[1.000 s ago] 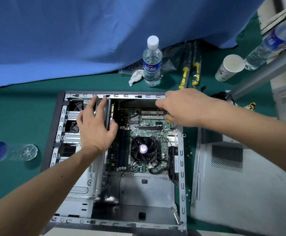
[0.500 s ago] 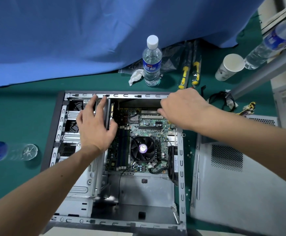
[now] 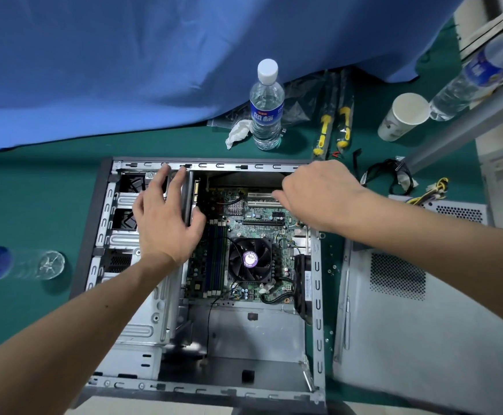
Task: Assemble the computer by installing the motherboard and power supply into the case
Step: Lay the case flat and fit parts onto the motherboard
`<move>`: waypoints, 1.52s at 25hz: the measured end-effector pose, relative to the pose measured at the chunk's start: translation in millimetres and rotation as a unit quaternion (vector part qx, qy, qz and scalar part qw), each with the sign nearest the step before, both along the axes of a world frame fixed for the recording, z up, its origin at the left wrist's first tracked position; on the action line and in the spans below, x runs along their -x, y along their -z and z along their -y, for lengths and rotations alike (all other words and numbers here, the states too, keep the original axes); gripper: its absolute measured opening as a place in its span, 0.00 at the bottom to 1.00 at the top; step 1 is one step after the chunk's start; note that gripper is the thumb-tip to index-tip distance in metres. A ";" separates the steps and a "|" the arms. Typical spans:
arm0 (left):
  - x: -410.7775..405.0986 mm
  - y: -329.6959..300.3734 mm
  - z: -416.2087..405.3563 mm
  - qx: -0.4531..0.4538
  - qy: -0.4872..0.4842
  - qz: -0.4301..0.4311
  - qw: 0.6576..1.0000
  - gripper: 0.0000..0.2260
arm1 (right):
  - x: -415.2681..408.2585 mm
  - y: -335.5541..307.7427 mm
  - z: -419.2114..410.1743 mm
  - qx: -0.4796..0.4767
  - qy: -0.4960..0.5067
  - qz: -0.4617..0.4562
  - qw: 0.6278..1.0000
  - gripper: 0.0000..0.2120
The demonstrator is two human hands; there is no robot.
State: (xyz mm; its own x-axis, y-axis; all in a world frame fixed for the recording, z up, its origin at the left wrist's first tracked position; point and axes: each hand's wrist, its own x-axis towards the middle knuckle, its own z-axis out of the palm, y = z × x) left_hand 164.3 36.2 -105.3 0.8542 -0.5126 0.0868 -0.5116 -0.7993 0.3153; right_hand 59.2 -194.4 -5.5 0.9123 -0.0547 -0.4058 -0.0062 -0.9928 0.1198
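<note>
Your case [image 3: 316, 295] is bare stamped steel w/ slotted rails, lying open-side up on the green table [image 3: 34, 205]. Inside sits the motherboard [image 3: 253, 226] — green PCB, flat on the case floor in the far half, w/ a round black CPU fan [image 3: 249, 259], blue/black RAM sticks [image 3: 216, 259] to its left and white expansion slots [image 3: 262, 199] at the far end. The near half of the case is smooth grey sheet metal.

Your left hand [image 3: 163, 223] lies w/ fingers straight and spread over the drive cage [image 3: 118, 235], fingertips at the far rail, thumb reaching to the board's left edge; it grips nothing. Your right hand [image 3: 319, 193] hovers palm-down over the board's far-right corner, fingers bent downward toward the white slots. Fingertips are hidden, so can't tell if it pinches anything.

The power supply [image 3: 453, 209] — grey box, perforated grille, yellow/black wires — lies outside the case, right of your right forearm, beyond the flat side panel [image 3: 424, 339].

Vs 0.5 s ago: right hand has shifted a bit left, further over the slots; left hand hasn't moved.

On the table beyond: clear plastic water bottle [image 3: 266, 109], crumpled tissue [image 3: 238, 131], two yellow-handled screwdrivers [image 3: 332, 127], paper cup [image 3: 403, 116], blue cloth [image 3: 154, 61].
</note>
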 end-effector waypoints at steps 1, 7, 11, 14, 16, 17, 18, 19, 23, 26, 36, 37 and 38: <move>-0.1 -0.3 0.0 -0.002 0.000 -0.001 1.000 0.31 | -2.4 -1.3 2.8 -0.023 0.021 -0.015 0.999 0.17; 0.1 -0.6 1.3 -0.003 0.001 -0.002 1.000 0.31 | -1.3 -5.8 5.6 -0.036 -0.036 -0.010 0.999 0.04; 0.7 -0.2 -0.3 -0.003 0.000 -0.003 1.000 0.31 | -0.1 0.0 2.4 0.033 -0.020 0.026 0.999 0.14; 0.6 -0.9 0.5 -0.002 0.001 -0.004 1.000 0.31 | -4.3 -2.5 14.5 -0.067 0.028 -0.053 0.996 0.13; 0.1 -1.3 1.5 0.000 0.000 -0.004 1.000 0.31 | -5.2 -4.9 18.8 -0.088 0.004 -0.078 0.993 0.11; 0.2 -1.4 1.7 0.000 0.000 -0.005 1.000 0.31 | -3.9 -6.0 18.2 -0.078 -0.012 -0.072 0.994 0.10; 0.6 -1.4 1.5 0.000 0.000 -0.006 1.000 0.31 | -2.8 -7.3 16.2 -0.062 -0.019 -0.060 0.996 0.08; 0.9 -1.6 1.2 -0.001 0.000 -0.007 1.000 0.31 | -2.1 -9.5 12.6 -0.046 -0.025 -0.049 0.997 0.07; 1.7 -2.9 -0.1 -0.007 -0.002 -0.009 1.000 0.31 | -3.0 -11.3 1.6 -0.017 -0.035 -0.035 0.999 0.12; 1.3 -4.3 0.5 -0.008 -0.001 -0.012 1.000 0.31 | -5.8 -8.6 1.0 -0.013 -0.032 -0.026 0.999 0.11; 1.9 -2.9 1.0 -0.004 0.002 -0.012 1.000 0.31 | -2.5 0.2 13.1 -0.052 -0.006 -0.066 0.996 0.10; 2.1 -2.4 0.4 -0.003 0.002 -0.012 1.000 0.31 | -3.5 -0.9 14.6 -0.052 -0.019 -0.070 0.996 0.09; 2.7 -2.0 -0.1 -0.004 0.003 -0.012 1.000 0.31 | -3.5 -1.3 14.2 -0.053 -0.029 -0.066 0.996 0.07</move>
